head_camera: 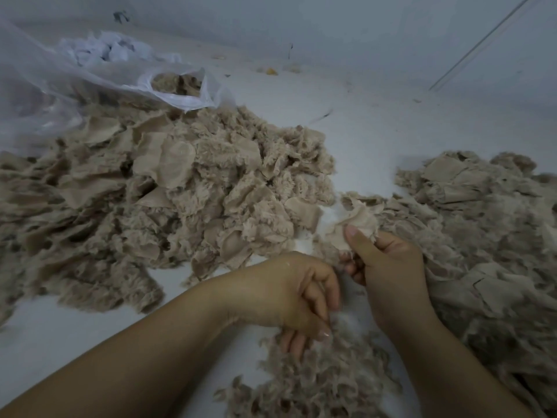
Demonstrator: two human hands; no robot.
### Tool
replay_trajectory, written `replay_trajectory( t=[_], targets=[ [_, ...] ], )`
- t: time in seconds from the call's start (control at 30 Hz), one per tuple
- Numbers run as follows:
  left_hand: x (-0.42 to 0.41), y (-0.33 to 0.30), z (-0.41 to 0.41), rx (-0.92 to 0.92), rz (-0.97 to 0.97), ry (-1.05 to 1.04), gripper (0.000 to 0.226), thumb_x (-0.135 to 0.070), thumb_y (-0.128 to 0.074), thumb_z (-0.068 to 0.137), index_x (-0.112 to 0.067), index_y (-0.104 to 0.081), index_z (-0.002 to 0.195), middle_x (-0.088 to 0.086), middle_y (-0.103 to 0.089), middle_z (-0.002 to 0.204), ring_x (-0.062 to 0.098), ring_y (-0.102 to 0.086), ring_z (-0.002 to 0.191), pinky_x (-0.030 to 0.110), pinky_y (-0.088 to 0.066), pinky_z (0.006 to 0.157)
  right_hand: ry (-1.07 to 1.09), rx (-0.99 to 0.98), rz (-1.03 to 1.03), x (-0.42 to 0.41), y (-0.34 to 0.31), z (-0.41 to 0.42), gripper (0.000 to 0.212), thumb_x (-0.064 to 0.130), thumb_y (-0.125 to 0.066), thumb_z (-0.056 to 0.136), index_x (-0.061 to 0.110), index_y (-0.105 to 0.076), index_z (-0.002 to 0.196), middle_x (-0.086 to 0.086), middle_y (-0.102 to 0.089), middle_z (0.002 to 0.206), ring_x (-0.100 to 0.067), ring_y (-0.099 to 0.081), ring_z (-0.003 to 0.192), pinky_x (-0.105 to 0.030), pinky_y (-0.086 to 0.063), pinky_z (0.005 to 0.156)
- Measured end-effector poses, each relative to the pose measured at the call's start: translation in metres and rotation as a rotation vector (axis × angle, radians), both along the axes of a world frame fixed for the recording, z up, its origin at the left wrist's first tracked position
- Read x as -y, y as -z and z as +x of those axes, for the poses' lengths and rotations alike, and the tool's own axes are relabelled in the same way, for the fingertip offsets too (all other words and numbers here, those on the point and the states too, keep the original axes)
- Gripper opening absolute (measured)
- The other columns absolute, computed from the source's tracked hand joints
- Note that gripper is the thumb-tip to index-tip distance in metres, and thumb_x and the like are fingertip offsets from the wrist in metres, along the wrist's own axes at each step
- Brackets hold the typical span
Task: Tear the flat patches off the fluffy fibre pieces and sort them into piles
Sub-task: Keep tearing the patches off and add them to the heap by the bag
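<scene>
My right hand (pixel 388 267) pinches a flat beige patch (pixel 355 221) between thumb and fingers, held up at centre. My left hand (pixel 304 294) sits just below and left of it, its fingers curled into a tuft of fluffy beige fibre (pixel 325 342) that hangs down to a small fluffy pile (pixel 316 384) near the bottom edge. A big heap of mixed fluffy pieces with flat patches (pixel 156 191) fills the left half. Another heap, mostly flat patches (pixel 482 224), spreads on the right.
A clear plastic bag (pixel 177 89) holding more beige pieces lies at the back left, with crumpled white material (pixel 105 49) behind it. The white floor (pixel 376 122) meets a wall at the back. A thin rod (pixel 479 43) leans at the far right.
</scene>
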State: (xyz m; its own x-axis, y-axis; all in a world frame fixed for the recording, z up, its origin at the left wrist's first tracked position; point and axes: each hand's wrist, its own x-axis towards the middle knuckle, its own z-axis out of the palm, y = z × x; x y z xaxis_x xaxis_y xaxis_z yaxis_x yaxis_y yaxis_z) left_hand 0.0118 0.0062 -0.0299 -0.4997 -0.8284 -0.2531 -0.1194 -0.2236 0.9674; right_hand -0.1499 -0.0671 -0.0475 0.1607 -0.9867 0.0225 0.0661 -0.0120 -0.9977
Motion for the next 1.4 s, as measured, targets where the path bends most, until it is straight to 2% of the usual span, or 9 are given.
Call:
replay_trajectory(
  t=[0.17,0.5,0.57,0.7,0.87,1.0,1.13,1.27,1.4],
  targets=[
    [0.011,-0.004,-0.006,0.172,-0.119,-0.526,0.043,-0.041,-0.071,0.082,0.000,-0.059,0.080,0.010,-0.060,0.052,0.017,-0.045,0.030,0.018,-0.033,0.032,-0.095,-0.076,-0.073,0.000,0.003,0.002,0.039,0.031,-0.074,0.084,-0.002,-0.064,0.066,-0.010,-0.057,0.050,-0.014,-0.049,0.044,-0.025,-0.043,0.045],
    [0.020,0.001,-0.012,-0.073,-0.497,-0.954,0.023,0.003,-0.056,0.093,-0.019,-0.060,0.090,-0.004,-0.054,0.050,0.012,-0.041,0.039,0.020,-0.034,0.039,-0.154,-0.068,-0.128,-0.003,0.006,0.003,0.045,0.026,-0.049,0.103,0.006,-0.067,0.066,0.000,-0.058,0.054,-0.008,-0.047,0.046,-0.017,-0.040,0.046],
    [0.022,0.000,0.003,0.131,-0.712,-1.101,0.020,0.000,-0.053,0.092,-0.016,-0.065,0.092,-0.011,-0.060,0.056,0.005,-0.047,0.042,0.019,-0.038,0.044,-0.086,-0.019,-0.099,-0.001,0.005,0.002,0.045,0.024,-0.046,0.105,0.007,-0.069,0.070,0.000,-0.057,0.054,-0.009,-0.047,0.047,-0.017,-0.040,0.045],
    [0.025,0.001,0.030,1.367,-0.718,-0.765,0.019,-0.024,-0.052,0.092,-0.020,-0.070,0.095,0.002,-0.071,0.088,0.027,-0.068,0.081,0.030,-0.047,0.059,-0.024,0.012,-0.083,-0.002,0.005,0.003,0.043,0.025,-0.045,0.105,0.010,-0.069,0.072,0.001,-0.056,0.055,-0.008,-0.046,0.046,-0.017,-0.039,0.045],
    [0.022,-0.009,0.008,1.565,-0.898,-0.643,0.013,-0.024,-0.076,0.072,-0.014,-0.069,0.078,0.009,-0.062,0.074,0.030,-0.060,0.051,0.025,-0.026,0.047,-0.004,0.037,-0.071,-0.003,0.004,0.005,0.044,0.024,-0.046,0.105,0.014,-0.069,0.069,0.002,-0.054,0.054,-0.007,-0.045,0.046,-0.017,-0.039,0.044],
    [0.025,-0.003,-0.026,1.417,-0.986,-0.375,0.023,-0.041,-0.060,0.085,-0.022,-0.066,0.096,0.001,-0.058,0.089,0.022,-0.058,0.058,0.025,-0.026,0.048,0.007,0.042,-0.083,-0.002,0.004,0.006,0.043,0.020,-0.045,0.106,0.016,-0.069,0.071,0.003,-0.055,0.055,-0.007,-0.045,0.047,-0.016,-0.038,0.045],
    [0.031,0.011,-0.031,1.292,-0.940,-0.339,0.018,-0.014,-0.048,0.090,-0.013,-0.062,0.102,0.003,-0.049,0.100,0.020,-0.043,0.060,0.031,-0.028,0.047,0.028,-0.003,-0.016,0.003,0.006,0.006,0.029,0.018,-0.043,0.106,0.012,-0.070,0.096,0.000,-0.071,0.077,-0.013,-0.064,0.062,-0.023,-0.050,0.054],
    [0.027,0.014,-0.027,0.499,-0.767,-0.667,0.017,0.002,-0.053,0.090,-0.007,-0.065,0.082,0.003,-0.057,0.076,0.019,-0.056,0.067,0.033,-0.047,0.059,0.054,0.002,0.089,0.008,0.006,0.007,0.027,0.017,-0.045,0.106,0.005,-0.068,0.110,-0.010,-0.074,0.097,-0.019,-0.073,0.090,-0.028,-0.059,0.076],
    [0.025,0.010,-0.022,-0.032,-0.299,-0.788,0.036,-0.016,-0.054,0.099,-0.026,-0.058,0.065,0.005,-0.054,0.050,0.019,-0.052,0.042,0.024,-0.038,0.039,0.045,0.008,0.056,0.006,0.005,0.006,0.020,0.015,-0.053,0.102,0.018,-0.071,0.093,0.001,-0.077,0.087,-0.013,-0.074,0.087,-0.025,-0.059,0.077]
  ],
)
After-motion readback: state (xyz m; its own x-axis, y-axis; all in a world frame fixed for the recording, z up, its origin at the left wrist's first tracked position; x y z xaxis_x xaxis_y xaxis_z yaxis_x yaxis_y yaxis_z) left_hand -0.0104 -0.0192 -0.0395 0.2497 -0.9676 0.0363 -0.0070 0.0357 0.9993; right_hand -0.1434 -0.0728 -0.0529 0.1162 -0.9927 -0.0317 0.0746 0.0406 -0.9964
